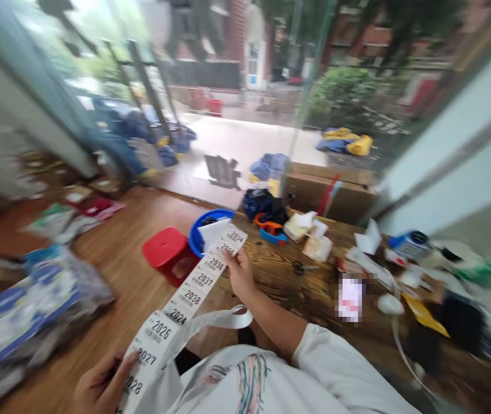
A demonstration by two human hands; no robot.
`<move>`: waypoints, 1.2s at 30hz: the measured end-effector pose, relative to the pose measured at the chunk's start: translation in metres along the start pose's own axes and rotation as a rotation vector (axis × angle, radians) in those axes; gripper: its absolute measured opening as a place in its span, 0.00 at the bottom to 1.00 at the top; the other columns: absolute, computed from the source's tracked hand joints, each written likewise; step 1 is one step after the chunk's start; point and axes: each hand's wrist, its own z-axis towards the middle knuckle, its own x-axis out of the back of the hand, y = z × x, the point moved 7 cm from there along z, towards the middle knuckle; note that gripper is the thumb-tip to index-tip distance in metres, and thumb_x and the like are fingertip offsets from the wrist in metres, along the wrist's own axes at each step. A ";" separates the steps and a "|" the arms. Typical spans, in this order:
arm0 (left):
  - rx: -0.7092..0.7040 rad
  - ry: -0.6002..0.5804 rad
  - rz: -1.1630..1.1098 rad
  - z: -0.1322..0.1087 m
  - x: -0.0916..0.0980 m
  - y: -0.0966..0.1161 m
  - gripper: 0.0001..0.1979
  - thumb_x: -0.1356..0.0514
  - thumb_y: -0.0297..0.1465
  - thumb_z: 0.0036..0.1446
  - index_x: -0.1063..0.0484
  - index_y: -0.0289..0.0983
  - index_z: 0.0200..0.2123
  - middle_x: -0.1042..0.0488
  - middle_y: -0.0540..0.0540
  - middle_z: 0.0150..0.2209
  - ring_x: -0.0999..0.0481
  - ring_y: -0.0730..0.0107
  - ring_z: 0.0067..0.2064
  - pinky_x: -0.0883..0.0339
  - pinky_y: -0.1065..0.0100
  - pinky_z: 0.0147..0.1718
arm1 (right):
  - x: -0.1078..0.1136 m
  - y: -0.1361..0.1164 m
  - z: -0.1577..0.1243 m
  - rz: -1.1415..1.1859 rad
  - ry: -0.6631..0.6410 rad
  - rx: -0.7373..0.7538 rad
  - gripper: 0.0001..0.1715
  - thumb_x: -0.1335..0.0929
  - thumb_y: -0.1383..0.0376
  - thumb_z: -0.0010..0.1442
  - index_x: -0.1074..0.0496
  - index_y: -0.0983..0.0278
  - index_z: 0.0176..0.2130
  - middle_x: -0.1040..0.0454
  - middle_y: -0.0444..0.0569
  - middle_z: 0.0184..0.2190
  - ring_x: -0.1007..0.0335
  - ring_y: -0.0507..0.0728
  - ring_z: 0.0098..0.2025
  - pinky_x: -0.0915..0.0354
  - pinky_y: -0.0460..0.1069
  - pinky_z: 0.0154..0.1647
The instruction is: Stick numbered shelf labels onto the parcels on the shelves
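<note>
A long white strip of printed labels [191,295] runs slantwise between my two hands, with large numbers such as 2034 to 2038, 2024 and 2026 on it. Near its upper end, my right hand [240,270] pinches the strip by its edge. Lower down, my left hand [103,382] grips the strip at its left edge, close to 2027 and 2028. A loose white loop of the strip curls out toward my right forearm and hangs in front of my white shirt [280,385].
Beyond the strip stand a red plastic stool [165,247] and a blue basin [196,233]. On the right, a wooden table [267,264] carries scissors [303,268], orange and blue tape dispensers [271,229], papers and a cable. Packaged goods [25,322] lie at left. A glass front faces outdoors.
</note>
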 end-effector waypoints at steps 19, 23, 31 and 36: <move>0.597 0.785 -0.134 -0.190 0.557 -0.428 0.31 0.38 0.49 0.51 0.29 0.39 0.54 0.27 0.51 0.24 0.27 0.67 0.27 0.32 0.72 0.27 | -0.640 0.522 -0.398 -0.227 -1.027 -0.365 0.14 0.30 0.56 0.59 0.27 0.63 0.41 0.22 0.51 0.40 0.26 0.57 0.42 0.31 0.52 0.46; 0.607 0.854 -0.109 -0.166 0.647 -0.490 0.32 0.40 0.48 0.54 0.33 0.38 0.58 0.28 0.52 0.26 0.28 0.70 0.28 0.33 0.73 0.31 | -0.720 0.619 -0.496 -0.258 -1.320 -0.473 0.16 0.33 0.55 0.62 0.27 0.64 0.43 0.22 0.52 0.41 0.26 0.58 0.42 0.31 0.53 0.45; 0.424 0.831 -0.414 -0.080 0.814 -0.666 0.21 0.42 0.42 0.60 0.27 0.34 0.50 0.23 0.43 0.38 0.26 0.68 0.35 0.32 0.71 0.37 | -0.866 0.818 -0.624 -0.328 -2.018 -0.398 0.17 0.37 0.57 0.66 0.25 0.63 0.47 0.23 0.51 0.41 0.27 0.58 0.42 0.33 0.51 0.44; 0.510 1.087 -0.495 -0.080 0.977 -0.781 0.20 0.43 0.43 0.61 0.26 0.32 0.46 0.24 0.47 0.30 0.29 0.72 0.29 0.36 0.75 0.28 | -1.023 0.946 -0.722 -0.255 -2.142 -0.498 0.19 0.37 0.56 0.66 0.26 0.65 0.47 0.23 0.51 0.40 0.27 0.57 0.42 0.33 0.50 0.43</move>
